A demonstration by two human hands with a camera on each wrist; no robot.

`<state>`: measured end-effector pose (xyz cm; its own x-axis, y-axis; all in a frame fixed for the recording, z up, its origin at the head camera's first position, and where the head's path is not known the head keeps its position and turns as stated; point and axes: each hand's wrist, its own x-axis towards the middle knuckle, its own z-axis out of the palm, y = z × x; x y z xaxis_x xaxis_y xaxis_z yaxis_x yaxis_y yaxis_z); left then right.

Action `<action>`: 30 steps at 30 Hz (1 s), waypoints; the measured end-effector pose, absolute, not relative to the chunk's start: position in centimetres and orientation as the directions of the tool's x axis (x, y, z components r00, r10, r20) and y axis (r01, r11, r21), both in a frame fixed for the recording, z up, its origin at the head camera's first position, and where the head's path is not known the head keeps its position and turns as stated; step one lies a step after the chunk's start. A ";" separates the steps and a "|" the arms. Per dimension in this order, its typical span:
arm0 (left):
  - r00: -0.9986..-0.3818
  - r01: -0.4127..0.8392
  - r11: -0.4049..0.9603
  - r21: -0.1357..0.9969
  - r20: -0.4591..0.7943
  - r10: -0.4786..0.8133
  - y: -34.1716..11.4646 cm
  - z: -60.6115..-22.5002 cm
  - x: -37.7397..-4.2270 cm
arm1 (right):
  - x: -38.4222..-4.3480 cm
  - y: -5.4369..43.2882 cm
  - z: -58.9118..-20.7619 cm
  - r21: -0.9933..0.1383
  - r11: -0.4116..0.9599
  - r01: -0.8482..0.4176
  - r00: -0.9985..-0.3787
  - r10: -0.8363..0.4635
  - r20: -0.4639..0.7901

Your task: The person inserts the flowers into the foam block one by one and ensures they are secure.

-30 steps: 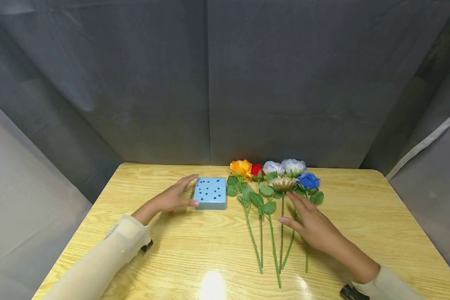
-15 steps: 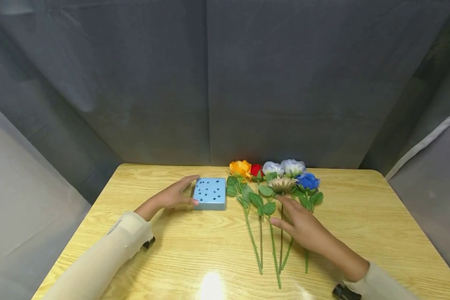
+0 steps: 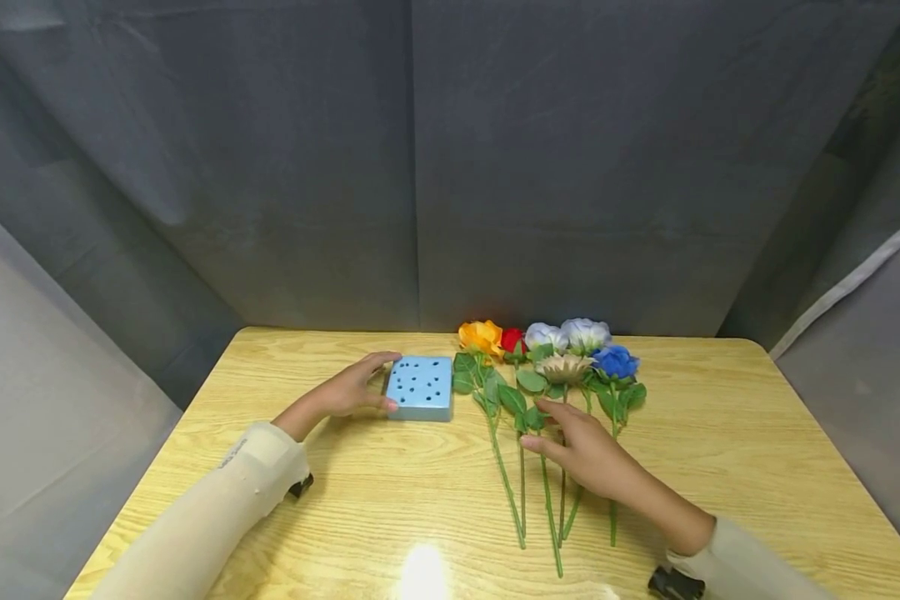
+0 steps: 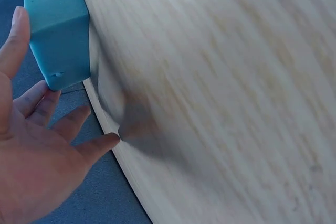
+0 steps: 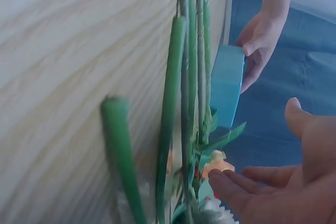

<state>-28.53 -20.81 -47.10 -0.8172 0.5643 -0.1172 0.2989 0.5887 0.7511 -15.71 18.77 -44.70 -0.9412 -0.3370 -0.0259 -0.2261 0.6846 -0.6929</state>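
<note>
My left hand (image 3: 348, 396) holds the left side of a light blue block (image 3: 420, 382) with holes in its top, thumb at the near corner and fingers at the far one. In the left wrist view the thumb and fingertips straddle the end of the block (image 4: 60, 35), the outer fingers spread loosely. My right hand (image 3: 588, 450), fingers extended and thumb apart, hovers over the flower stems, its fingertips overlapping green leaves. Under it are a beige daisy-like flower (image 3: 564, 368) and green stems (image 5: 170, 103). Nothing shows between the right thumb and fingers in the right wrist view.
Around lie long-stemmed artificial flowers: an orange rose (image 3: 482, 337), a red flower (image 3: 513, 340), two pale lilac blooms (image 3: 587, 335) and a blue flower (image 3: 617, 362). Their heads point to the table's back edge. A dark grey curtain (image 3: 420, 167) hangs behind the wooden table (image 3: 360, 517).
My right hand has moved left across the stems, from beside the blue flower toward the leaves in the middle. The left hand and the block stay in place.
</note>
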 end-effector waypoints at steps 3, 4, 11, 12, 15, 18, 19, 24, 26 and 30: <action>-0.817 0.278 0.579 0.766 -0.128 0.562 -20.9 -47.2 -28.5 | -15.9 18.2 -44.9 -0.741 0.637 -0.213 -0.938 -0.346 -0.028; -0.816 0.271 0.573 0.774 -0.131 0.563 -20.9 -47.2 -28.5 | -15.9 18.0 -45.0 -0.752 0.624 -0.211 -0.937 -0.349 -0.026; -0.809 0.220 0.529 0.820 -0.150 0.569 -20.8 -46.9 -28.4 | -15.8 16.9 -45.4 -0.782 0.596 -0.183 -0.944 -0.328 -0.029; -0.809 0.218 0.527 0.822 -0.150 0.569 -20.8 -46.8 -28.4 | -15.8 16.7 -45.4 -0.782 0.597 -0.179 -0.946 -0.324 -0.031; -0.810 0.212 0.529 0.822 -0.156 0.566 -20.8 -46.8 -28.4 | -15.9 16.3 -45.3 -0.783 0.598 -0.169 -0.950 -0.309 -0.031; -0.811 0.204 0.532 0.822 -0.162 0.562 -20.7 -46.7 -28.4 | -16.0 15.9 -45.3 -0.790 0.591 -0.162 -0.952 -0.304 -0.032; -0.811 0.200 0.531 0.823 -0.165 0.561 -20.7 -46.7 -28.4 | -16.0 15.7 -45.3 -0.795 0.585 -0.157 -0.952 -0.305 -0.036; -0.811 0.191 0.524 0.830 -0.168 0.561 -20.7 -46.7 -28.4 | -16.2 15.2 -45.5 -0.827 0.550 -0.118 -0.944 -0.321 -0.078; -0.810 0.188 0.522 0.832 -0.169 0.562 -20.8 -46.7 -28.4 | -16.2 15.0 -45.7 -0.836 0.540 -0.101 -0.943 -0.321 -0.093; -0.807 0.187 0.520 0.833 -0.171 0.565 -20.8 -46.8 -28.4 | -16.4 14.7 -46.1 -0.845 0.531 -0.066 -0.946 -0.302 -0.115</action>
